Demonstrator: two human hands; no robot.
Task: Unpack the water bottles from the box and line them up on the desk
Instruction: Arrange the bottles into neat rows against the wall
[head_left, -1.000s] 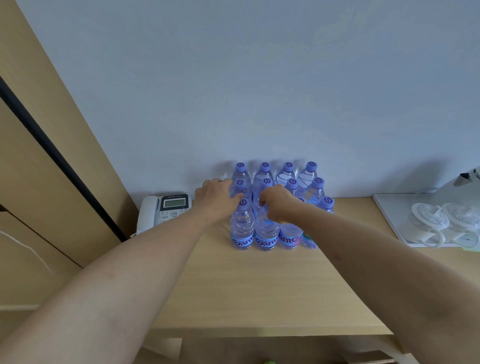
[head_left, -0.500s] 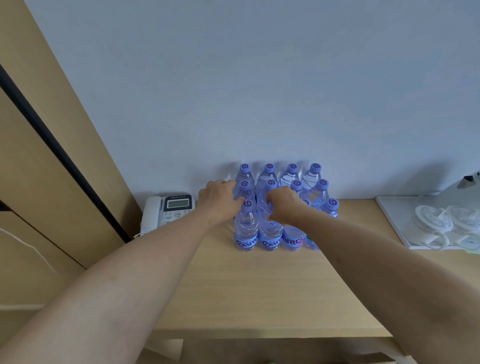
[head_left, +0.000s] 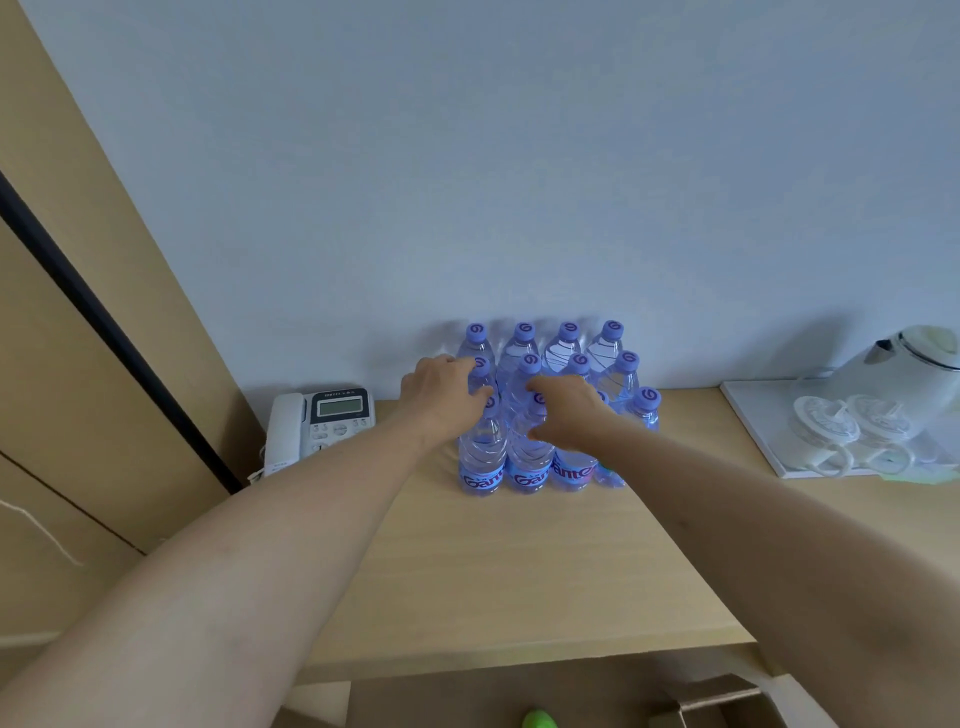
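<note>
Several clear water bottles (head_left: 563, 348) with purple caps and blue labels stand in three rows on the wooden desk (head_left: 519, 561), the back row against the wall. My left hand (head_left: 447, 400) curls round the neck of the front-left bottle (head_left: 482, 470) from its left side. My right hand (head_left: 569, 415) holds the neck of the second front-row bottle (head_left: 530, 470) between thumb and fingers, and it hides the top of the bottle beside that one. A corner of the cardboard box (head_left: 701, 706) shows below the desk's front edge.
A white desk phone (head_left: 322, 421) sits left of the bottles, by a wooden panel. On the right, a white tray (head_left: 753, 421) carries lidded cups (head_left: 826, 431) and a white kettle (head_left: 904, 374). A green object (head_left: 540, 719) lies on the floor below.
Both hands stay on the front-row bottles. The view has shifted slightly, and the bottles have not visibly moved.
</note>
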